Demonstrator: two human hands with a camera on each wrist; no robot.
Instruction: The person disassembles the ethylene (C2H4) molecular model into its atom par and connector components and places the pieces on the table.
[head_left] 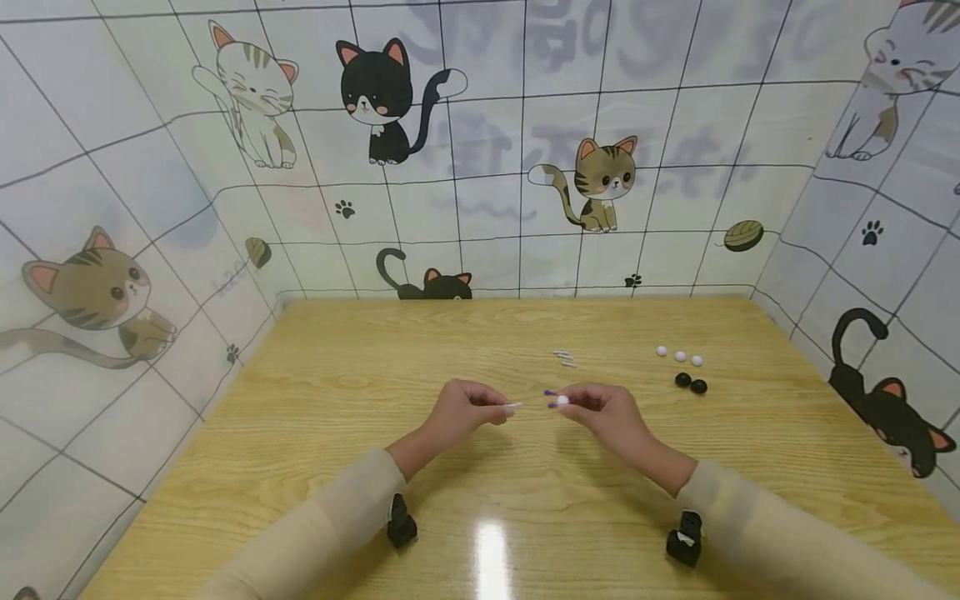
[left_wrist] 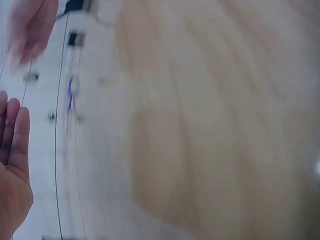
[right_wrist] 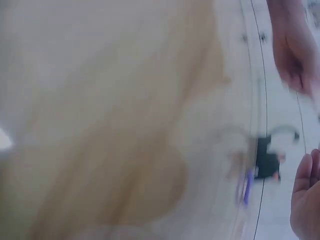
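Note:
Above the middle of the table, my left hand (head_left: 468, 404) pinches a thin white stick (head_left: 516, 405) between thumb and fingers, its tip pointing right. Facing it, my right hand (head_left: 604, 410) pinches a small white ball (head_left: 562, 401) at the fingertips. Two short purple sticks (head_left: 551, 392) show at the right fingertips, just left of the ball. In the left wrist view, part of the left hand (left_wrist: 15, 160) shows at the left edge. The right wrist view catches part of the right hand (right_wrist: 306, 205); both wrist views are blurred.
Three white sticks (head_left: 565, 357) lie on the wooden table (head_left: 360, 358) beyond the hands. To the right are three white balls (head_left: 680, 357) and two black balls (head_left: 699, 387). A cat-patterned cloth (head_left: 495, 200) stands along the back and sides.

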